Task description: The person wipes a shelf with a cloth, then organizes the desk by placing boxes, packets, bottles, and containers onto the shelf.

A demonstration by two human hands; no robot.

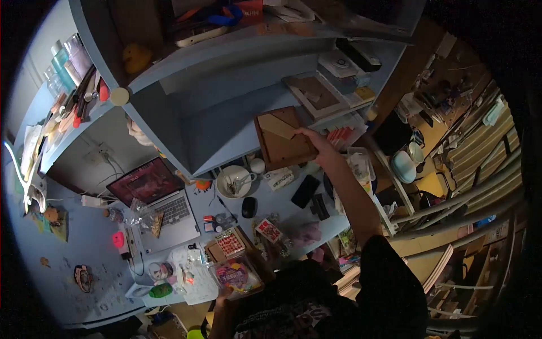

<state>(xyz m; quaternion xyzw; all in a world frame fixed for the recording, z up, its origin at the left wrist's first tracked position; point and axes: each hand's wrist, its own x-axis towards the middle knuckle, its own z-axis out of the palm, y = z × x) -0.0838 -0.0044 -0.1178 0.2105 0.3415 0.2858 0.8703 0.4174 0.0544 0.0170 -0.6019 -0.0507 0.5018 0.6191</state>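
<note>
My right hand (317,146) is closed on the right edge of a brown picture frame (276,155), raised in front of the blue shelf. Its back faces me, with a slanted light-brown flap on it. At the lower middle, my left hand (224,295) is closed at the near-left corner of a brown box (255,248); its fingertips are partly hidden. In that box lie a clear packet with pink and yellow contents (234,276) and a packet of small red-and-white pieces (230,243).
An open laptop (169,220) stands left on the desk. Behind the box are a white bowl (228,192), a mouse (249,207) and a black phone (305,191). Another framed panel (313,93) lies on the shelf. Bed rails (468,203) stand at right.
</note>
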